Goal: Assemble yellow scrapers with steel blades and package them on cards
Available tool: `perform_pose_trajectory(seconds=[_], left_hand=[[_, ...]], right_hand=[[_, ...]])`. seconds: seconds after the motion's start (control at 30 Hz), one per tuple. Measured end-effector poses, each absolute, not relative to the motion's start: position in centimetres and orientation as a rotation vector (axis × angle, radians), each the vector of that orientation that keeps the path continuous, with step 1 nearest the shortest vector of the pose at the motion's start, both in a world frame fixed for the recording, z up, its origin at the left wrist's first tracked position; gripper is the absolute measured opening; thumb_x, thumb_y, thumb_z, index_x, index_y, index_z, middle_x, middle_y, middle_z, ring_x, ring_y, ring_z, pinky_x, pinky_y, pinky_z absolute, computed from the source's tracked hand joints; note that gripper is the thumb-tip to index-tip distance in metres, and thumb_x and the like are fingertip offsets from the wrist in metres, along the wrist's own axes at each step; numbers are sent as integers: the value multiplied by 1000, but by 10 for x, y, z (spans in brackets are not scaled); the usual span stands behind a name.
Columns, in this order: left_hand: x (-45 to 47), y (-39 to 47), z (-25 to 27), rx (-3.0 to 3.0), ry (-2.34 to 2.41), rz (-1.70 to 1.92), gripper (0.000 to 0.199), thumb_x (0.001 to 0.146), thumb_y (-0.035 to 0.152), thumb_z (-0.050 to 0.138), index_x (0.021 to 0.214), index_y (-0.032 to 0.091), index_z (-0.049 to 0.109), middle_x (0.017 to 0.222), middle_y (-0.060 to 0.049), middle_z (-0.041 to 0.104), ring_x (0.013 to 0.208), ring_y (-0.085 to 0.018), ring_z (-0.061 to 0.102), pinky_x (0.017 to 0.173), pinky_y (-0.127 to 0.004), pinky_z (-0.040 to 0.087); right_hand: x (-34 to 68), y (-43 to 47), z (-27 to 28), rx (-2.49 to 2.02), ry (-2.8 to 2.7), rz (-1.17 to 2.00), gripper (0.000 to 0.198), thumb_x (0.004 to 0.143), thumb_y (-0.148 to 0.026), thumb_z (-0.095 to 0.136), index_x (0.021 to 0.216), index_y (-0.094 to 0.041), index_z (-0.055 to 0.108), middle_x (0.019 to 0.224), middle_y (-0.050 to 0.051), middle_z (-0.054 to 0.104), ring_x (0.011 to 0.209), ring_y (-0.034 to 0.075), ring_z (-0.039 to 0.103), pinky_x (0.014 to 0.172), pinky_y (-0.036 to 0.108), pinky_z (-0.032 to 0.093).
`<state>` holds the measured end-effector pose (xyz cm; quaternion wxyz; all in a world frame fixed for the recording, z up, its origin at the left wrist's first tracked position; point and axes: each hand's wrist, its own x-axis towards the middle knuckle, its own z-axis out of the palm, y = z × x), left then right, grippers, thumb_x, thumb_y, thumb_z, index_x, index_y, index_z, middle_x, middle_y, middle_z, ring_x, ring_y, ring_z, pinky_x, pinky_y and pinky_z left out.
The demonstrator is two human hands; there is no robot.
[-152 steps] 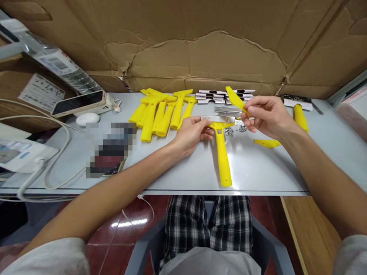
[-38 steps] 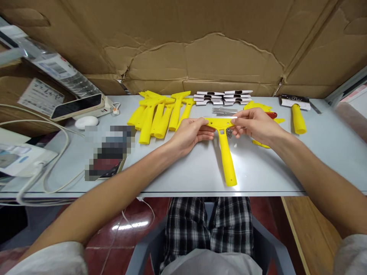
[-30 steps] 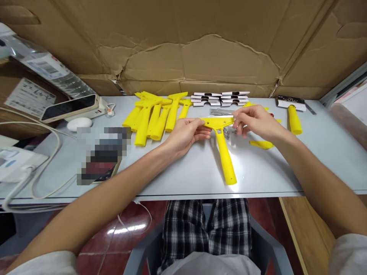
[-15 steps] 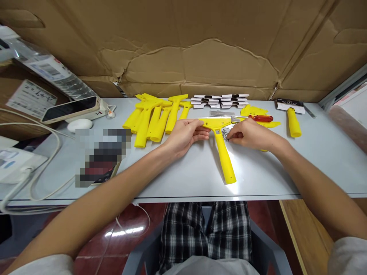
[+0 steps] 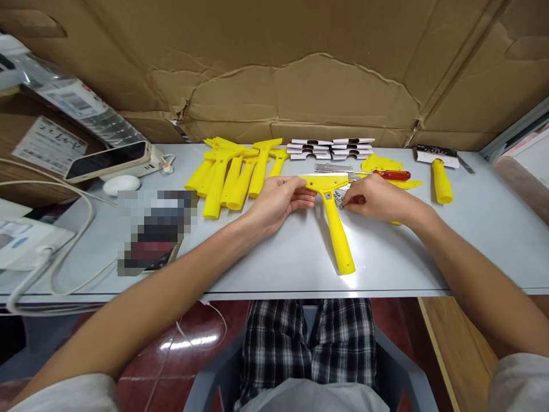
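My left hand [image 5: 281, 203] pinches the left end of a yellow scraper [image 5: 338, 234] between thumb and fingers; its handle points toward me. Right of the scraper's neck, my right hand [image 5: 371, 197] has its fingertips pinched together at a small pile of screws [image 5: 338, 199]. Whether a screw sits between those fingertips is hidden. Just behind the right hand lies a screwdriver with a red handle [image 5: 392, 175], its shaft pointing left. Flat yellow plastic pieces [image 5: 381, 163] lie around it, and thin metal blades [image 5: 332, 167] rest behind the scraper.
Several yellow scraper handles [image 5: 213, 191] are heaped at the back left. Folded card sleeves [image 5: 309, 149] stand in stacks by the cardboard wall [image 5: 300, 91]. A carded scraper [image 5: 441, 180] lies at the right. Phone [image 5: 107, 160], white cables [image 5: 88, 229] and a bottle [image 5: 86, 109] occupy the left.
Both hands and the scraper hold nearly the same place. The right fingertips have shifted slightly at the screw pile, and the whole view has moved a little.
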<state>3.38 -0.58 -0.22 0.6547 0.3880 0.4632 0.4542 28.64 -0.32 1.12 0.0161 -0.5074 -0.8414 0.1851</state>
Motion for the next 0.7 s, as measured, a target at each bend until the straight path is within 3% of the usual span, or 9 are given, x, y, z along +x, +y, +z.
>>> perform_pose_trajectory(seconds=[0.27,0.4,0.5,0.7], left_hand=[[34,-7,-3,905,1044,1028,24,96,13,67,74,11,76,80,-14,81,68,-15,74,70,-25,64],[35,-7,-2,934,1058,1011,24,97,13,66,75,12,76,82,-14,82,68,-14,74,72,-26,64],[36,-9,-2,968,1050,1010,26,99,12,65,75,11,77,81,-13,81,67,-14,75,72,-26,64],[35,-12,-6,1027,994,1004,23,96,12,66,78,10,79,82,-12,81,69,-13,75,69,-23,62]], right_hand=[[286,-3,18,-1561,-2332,709,18,95,-22,66,98,-9,78,90,5,71,71,2,53,72,17,35],[281,-8,22,-1507,-1775,1186,44,107,-49,61,97,-7,66,91,11,71,61,4,53,56,19,36],[276,-10,22,-1501,-1628,1341,59,103,-66,66,95,-7,65,85,12,68,57,4,51,49,21,37],[273,-9,21,-1477,-1451,1520,48,89,-48,88,99,-9,61,88,9,70,55,3,54,44,19,35]])
